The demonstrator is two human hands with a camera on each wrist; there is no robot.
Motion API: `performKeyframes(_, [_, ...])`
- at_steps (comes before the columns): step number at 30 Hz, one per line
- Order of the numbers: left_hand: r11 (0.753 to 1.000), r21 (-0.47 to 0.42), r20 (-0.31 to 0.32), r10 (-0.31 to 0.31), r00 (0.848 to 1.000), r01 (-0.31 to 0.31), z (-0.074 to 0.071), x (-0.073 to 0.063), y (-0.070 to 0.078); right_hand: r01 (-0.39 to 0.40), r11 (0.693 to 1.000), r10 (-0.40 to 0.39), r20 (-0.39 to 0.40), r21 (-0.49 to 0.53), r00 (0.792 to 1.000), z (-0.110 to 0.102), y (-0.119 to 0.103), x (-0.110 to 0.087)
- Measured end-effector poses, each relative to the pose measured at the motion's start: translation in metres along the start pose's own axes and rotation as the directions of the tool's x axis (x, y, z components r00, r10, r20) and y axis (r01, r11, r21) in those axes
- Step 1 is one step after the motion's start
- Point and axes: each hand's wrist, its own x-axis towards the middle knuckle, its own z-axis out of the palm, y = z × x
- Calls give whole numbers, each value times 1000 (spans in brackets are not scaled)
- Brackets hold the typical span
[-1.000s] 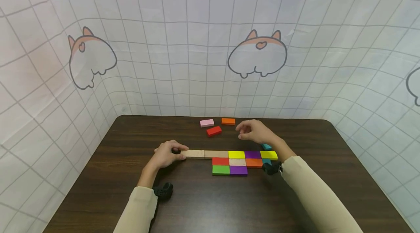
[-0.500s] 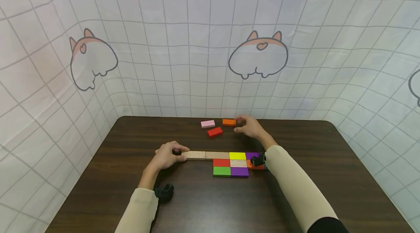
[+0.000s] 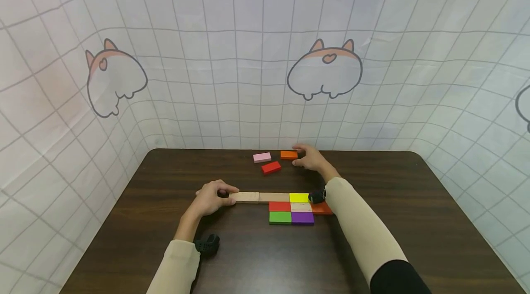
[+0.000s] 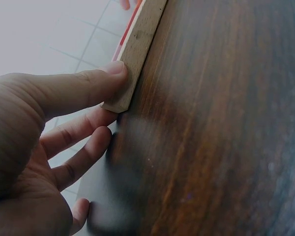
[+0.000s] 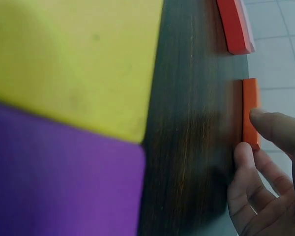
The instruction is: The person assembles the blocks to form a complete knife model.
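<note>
My left hand point(image 3: 210, 197) pinches the left end of a plain wooden block point(image 3: 248, 197) between thumb and index finger; the left wrist view shows the thumb on its face. A second wooden block point(image 3: 274, 198) and a yellow block point(image 3: 299, 198) continue that row to the right. At the back, my right hand point(image 3: 312, 159) has its thumb and index finger spread about the right end of an orange block point(image 3: 288, 155). In the right wrist view one finger overlaps this orange block point(image 5: 250, 113); firm contact cannot be told.
Below the row lie red point(image 3: 279, 206), green point(image 3: 280, 218) and purple point(image 3: 302, 218) blocks, flat and side by side. The right forearm hides the row's right part. Loose pink point(image 3: 262, 158) and red point(image 3: 271, 168) blocks lie at the back, before a gridded cloth point(image 3: 265, 100).
My right hand has moved left and away from me, reaching the orange block's right end. Its forearm now covers more of the row's right side. The left hand keeps its pinch.
</note>
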Motion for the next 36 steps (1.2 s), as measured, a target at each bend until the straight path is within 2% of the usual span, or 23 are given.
performKeyframes(10, [1000, -16, 13, 18, 1000, -18, 5, -1, 3, 37, 987, -46, -57, -159, 997, 3, 3, 2])
performKeyframes(17, [1000, -16, 12, 17, 1000, -17, 5, 0, 3, 28, 993, -21, 67, -115, 998, -9, -5, -10])
performKeyframes(25, [1000, -14, 8, 14, 1000, -14, 3, 0, 2, 88, 991, -74, 137, -100, 988, -27, -15, -39])
performKeyframes(36, [1000, -13, 5, -2, 1000, 2, -1, 0, 1, 213, 972, -196, 156, -100, 968, -39, -11, -102])
